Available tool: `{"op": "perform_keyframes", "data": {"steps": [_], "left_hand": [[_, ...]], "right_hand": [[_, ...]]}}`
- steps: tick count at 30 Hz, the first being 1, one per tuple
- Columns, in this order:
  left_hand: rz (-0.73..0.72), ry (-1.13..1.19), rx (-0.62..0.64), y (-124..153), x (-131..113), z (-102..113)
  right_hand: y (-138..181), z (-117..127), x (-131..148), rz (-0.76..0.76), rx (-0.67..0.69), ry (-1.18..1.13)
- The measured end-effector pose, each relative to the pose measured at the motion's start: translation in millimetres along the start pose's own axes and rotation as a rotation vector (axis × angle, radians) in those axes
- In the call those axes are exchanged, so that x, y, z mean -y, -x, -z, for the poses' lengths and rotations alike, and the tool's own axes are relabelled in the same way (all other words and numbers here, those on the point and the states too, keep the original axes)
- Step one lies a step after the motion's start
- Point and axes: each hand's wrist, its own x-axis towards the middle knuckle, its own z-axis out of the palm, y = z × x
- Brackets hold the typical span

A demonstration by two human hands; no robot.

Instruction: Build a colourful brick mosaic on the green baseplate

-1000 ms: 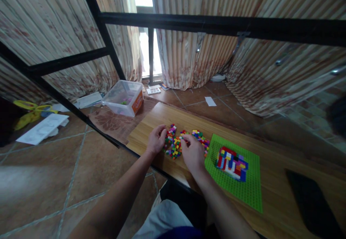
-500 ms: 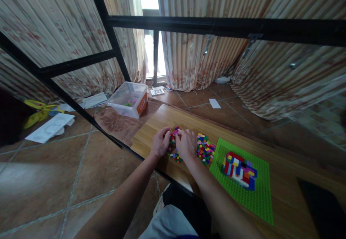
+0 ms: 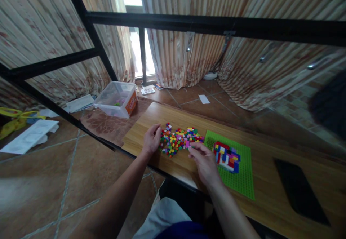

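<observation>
1. Centrally on the worktop (image 3: 151, 114): loose pile of small coloured bricks (image 3: 178, 140), lying between both hands and just left of the green baseplate (image 3: 240, 185).
2. Left hand (image 3: 151, 140): fingers loosely curled, touching the pile's left edge; clamped on nothing visible.
3. Right hand (image 3: 204, 159): thumb and forefinger drawn together at the pile's near right edge; grip on a single brick too small to confirm.
4. Judged good practice for lifting one brick: pinch its side walls with the fingertips only, raise it straight up, and avoid dragging neighbours toward the worktop's near edge. Use the left hand as a fence against scatter.
5. Judged likewise: keep the right wrist clear of the partly built block (image 3: 226, 156), seated on the baseplate's left part, close beside the right hand and probably easy to knock loose.
6. Container: clear plastic box (image 3: 109, 108) with an orange label, standing on a brown mat (image 3: 100, 123) on the floor beyond the worktop's far left corner, well apart from both hands.
7. Contents of the box: only a few small pieces (image 3: 117, 104), green and pinkish, at the bottom; exact kind too blurred to tell.
8. Elsewhere on the worktop, far right: dark flat object (image 3: 297, 192), not identifiable.
</observation>
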Motion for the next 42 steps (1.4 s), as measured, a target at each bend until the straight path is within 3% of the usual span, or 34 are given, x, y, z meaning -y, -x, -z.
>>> {"op": "perform_keyframes", "data": {"steps": [7,15,22,25,29,33,42], "left_hand": [[0.031,0.034,-0.005,-1,-1,-2],[0.012,0.021,-0.001,-2,0,-2],[0.017,0.004,0.001,-1,0,-2],[0.019,-0.007,-0.005,-1,-2,-2],[0.019,0.003,-0.005,0,-3,-2],[0.019,0.032,-0.006,0,-2,-3],[0.013,0.011,0.008,-1,3,-3]], "right_hand": [[5,4,3,-0.087,0.002,-0.187],[7,9,0,-0.012,-0.018,-0.093],[24,5,-1,-0.278,0.147,-0.180],[28,4,-9,-0.345,0.144,-0.200],[26,6,-17,-0.297,0.081,-0.156],[23,7,-14,-0.247,0.111,-0.119],[21,4,-16,-0.279,0.083,-0.108]]}}
